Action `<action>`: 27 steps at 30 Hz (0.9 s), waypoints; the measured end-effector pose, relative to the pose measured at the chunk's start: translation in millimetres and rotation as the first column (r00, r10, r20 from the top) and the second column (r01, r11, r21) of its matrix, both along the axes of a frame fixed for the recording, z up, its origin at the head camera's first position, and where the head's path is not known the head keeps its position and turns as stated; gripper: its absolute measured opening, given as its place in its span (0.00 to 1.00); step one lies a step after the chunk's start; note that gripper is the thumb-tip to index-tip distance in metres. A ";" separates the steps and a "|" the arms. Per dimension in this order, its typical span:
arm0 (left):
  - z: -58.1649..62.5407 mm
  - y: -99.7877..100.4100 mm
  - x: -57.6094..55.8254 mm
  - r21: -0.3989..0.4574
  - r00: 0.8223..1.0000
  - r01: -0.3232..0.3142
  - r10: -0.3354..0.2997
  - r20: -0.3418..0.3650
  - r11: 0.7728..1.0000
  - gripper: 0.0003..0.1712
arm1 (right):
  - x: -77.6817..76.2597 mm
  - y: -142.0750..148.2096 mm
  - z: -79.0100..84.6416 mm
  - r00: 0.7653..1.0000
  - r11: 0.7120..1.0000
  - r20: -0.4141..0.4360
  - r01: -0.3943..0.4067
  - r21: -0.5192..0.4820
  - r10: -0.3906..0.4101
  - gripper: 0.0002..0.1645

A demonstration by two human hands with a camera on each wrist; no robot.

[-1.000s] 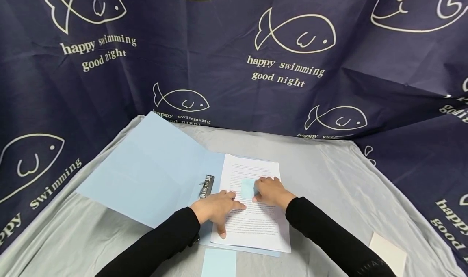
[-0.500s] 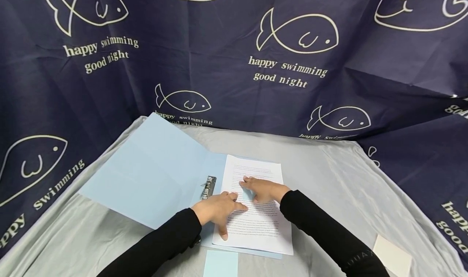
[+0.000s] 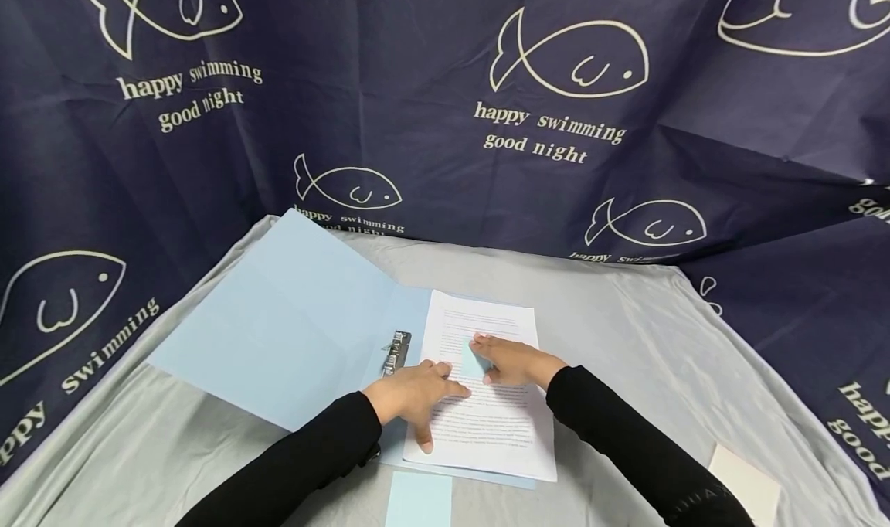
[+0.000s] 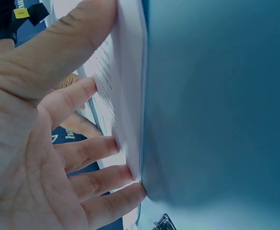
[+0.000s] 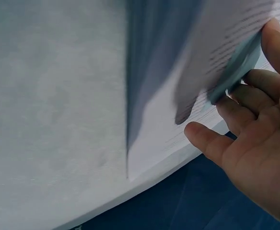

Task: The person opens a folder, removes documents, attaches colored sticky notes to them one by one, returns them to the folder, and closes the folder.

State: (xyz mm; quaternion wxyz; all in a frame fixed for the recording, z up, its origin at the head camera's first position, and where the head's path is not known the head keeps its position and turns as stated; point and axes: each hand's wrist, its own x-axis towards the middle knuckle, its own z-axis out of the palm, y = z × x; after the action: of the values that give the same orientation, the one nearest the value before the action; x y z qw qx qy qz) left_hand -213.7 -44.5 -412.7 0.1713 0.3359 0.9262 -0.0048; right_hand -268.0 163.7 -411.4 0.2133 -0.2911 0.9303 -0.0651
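My left hand (image 3: 416,394) lies spread with straight fingers on the left part of a stack of printed sheets (image 3: 487,430). The sheets rest on the right side of an opened light blue folder (image 3: 278,318). My right hand (image 3: 516,361) touches a small pale blue sticky note (image 3: 470,363) on the top sheet, its fingertips covering the note's right part. In the right wrist view, the sticky note (image 5: 238,64) shows beside the fingers and thumb. A metal clip (image 3: 396,353) sits near the folder's spine, partly behind the left hand.
A pad of pale blue notes (image 3: 419,500) lies just in front of the folder, cut off by the frame's edge. To the right, a cream square (image 3: 745,481) is partly hidden by the right sleeve. A navy cloth (image 3: 431,125) with fish drawings hangs behind the grey-covered table (image 3: 626,341).
My right hand slid left across the sticky note, hiding most of it, then moved back slightly right, so more of the note shows. My left hand has stayed on the sheets.
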 end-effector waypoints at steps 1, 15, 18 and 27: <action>-0.4 0.4 -0.3 0.001 1.000 0.002 -0.002 0.000 1.000 0.56 | 0.5 2.7 -0.9 1.000 1.000 -0.001 0.004 -0.001 -0.004 0.42; 0.2 0.7 -0.3 0.031 1.000 -0.009 0.009 0.015 0.999 0.56 | 4.5 39.6 -3.2 0.999 0.999 -0.016 0.041 -0.002 -0.041 0.40; 0.4 0.6 -0.3 0.038 1.000 -0.009 0.008 0.019 0.999 0.56 | 5.4 45.1 -3.1 0.999 0.999 -0.004 0.049 -0.007 -0.049 0.40; 0.1 -2.6 -1.0 0.053 1.000 0.001 -0.002 0.023 0.999 0.55 | 4.9 49.0 -4.5 1.000 0.999 -0.013 0.028 -0.032 -0.028 0.39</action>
State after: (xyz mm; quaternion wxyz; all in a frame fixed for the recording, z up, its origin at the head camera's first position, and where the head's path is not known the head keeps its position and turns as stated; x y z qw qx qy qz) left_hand -214.7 -47.1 -412.6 0.1728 0.3412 0.9237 0.0236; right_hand -263.1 212.7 -416.0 0.2016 -0.2818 0.9345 -0.0811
